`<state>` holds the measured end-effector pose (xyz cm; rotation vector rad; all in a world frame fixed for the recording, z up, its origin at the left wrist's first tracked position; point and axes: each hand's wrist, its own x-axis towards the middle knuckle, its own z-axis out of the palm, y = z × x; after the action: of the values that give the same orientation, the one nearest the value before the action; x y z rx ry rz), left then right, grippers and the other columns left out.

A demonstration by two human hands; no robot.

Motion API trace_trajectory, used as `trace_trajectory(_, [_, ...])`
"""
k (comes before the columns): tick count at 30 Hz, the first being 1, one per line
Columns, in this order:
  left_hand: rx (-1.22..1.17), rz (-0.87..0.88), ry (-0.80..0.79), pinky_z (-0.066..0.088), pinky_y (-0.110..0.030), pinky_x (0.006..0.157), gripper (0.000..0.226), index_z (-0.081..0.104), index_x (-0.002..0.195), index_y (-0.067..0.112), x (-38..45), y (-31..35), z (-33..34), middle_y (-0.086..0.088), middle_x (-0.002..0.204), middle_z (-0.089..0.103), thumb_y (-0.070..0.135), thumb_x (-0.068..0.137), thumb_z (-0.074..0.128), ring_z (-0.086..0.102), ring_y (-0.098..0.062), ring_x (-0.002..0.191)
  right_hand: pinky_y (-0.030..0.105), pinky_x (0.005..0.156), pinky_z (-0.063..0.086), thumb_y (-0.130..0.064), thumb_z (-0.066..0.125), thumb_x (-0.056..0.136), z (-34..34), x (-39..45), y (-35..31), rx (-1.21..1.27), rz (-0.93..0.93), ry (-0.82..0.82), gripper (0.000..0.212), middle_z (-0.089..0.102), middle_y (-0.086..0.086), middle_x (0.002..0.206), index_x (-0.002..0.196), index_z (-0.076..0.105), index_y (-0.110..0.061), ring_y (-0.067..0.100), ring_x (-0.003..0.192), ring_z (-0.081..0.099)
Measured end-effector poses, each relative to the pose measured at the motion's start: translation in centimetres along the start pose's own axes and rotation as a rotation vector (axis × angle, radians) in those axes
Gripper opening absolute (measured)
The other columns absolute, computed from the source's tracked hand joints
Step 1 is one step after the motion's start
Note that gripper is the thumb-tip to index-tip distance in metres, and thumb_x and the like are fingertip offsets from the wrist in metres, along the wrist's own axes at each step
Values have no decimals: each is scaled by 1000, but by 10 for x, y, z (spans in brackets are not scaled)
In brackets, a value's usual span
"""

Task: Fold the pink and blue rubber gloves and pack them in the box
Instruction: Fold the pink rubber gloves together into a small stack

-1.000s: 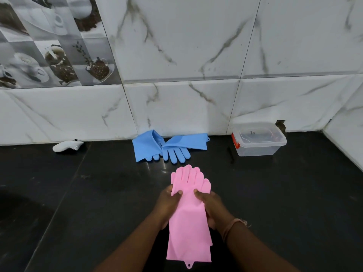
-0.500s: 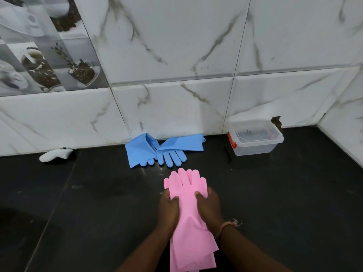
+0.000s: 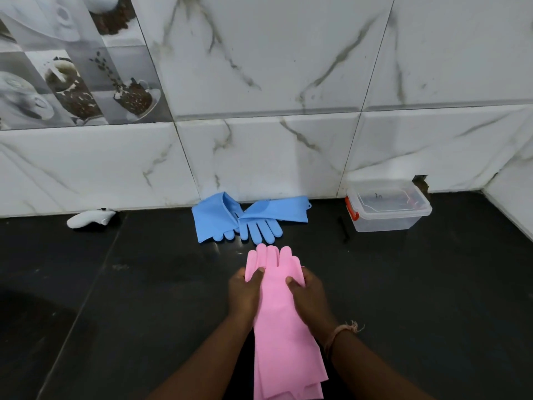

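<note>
**Both hands gripping the pink gloves over the dark desk**

A wall of white marbled tiles is filling the upper half of the view, with a panel of coffee-cup tiles sitting at its upper left. Below it a black desk is stretching across the whole lower half, meeting the wall along a straight line.

The pink gloves are lying stacked lengthwise at the middle of the desk's near part, fingers pointing toward the wall and cuffs running off the bottom edge. The left hand is clamping their left edge just below the fingers, thumb on top. The right hand is clamping the right edge at the same height, thumb also pressing on top; a thread band is circling that wrist.

The blue gloves are resting against the foot of the wall, just beyond the pink fingertips, one partly overlapping the other, fingers pointing toward the person.

The box, clear with a lid on and a red latch at its left end, is standing by the wall to the right, well apart from both pairs.

A small white object is lying by the wall at the left.
</note>
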<state>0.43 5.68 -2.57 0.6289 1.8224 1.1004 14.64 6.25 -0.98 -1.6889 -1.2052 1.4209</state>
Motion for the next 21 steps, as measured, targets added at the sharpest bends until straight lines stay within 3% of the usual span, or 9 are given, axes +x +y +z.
trace_trajectory(5, [21, -52, -9, 54, -40, 94, 35, 63, 129, 15, 1, -2, 4, -5, 124, 69, 36, 102, 60, 65, -20, 104, 41, 111, 39, -23, 56, 100, 2, 5, 1, 18, 48, 4, 56, 43, 3, 154, 152, 36, -15, 26, 138, 45])
trace_trajectory(14, [51, -38, -1, 53, -39, 95, 38, 61, 133, 16, 5, -2, 5, -4, 132, 67, 37, 101, 62, 64, -21, 109, 44, 114, 37, -22, 55, 100, 6, 3, 2, 13, 58, 52, 56, 39, 2, 157, 152, 35, -17, 26, 141, 43])
trace_trajectory(21, [144, -73, -10, 50, -35, 89, 40, 62, 130, 14, 8, 4, 5, -6, 131, 67, 41, 100, 62, 62, -20, 102, 43, 111, 41, -19, 58, 99, 6, 7, -6, -23, 119, 59, 57, 42, 5, 156, 151, 37, -15, 28, 138, 46])
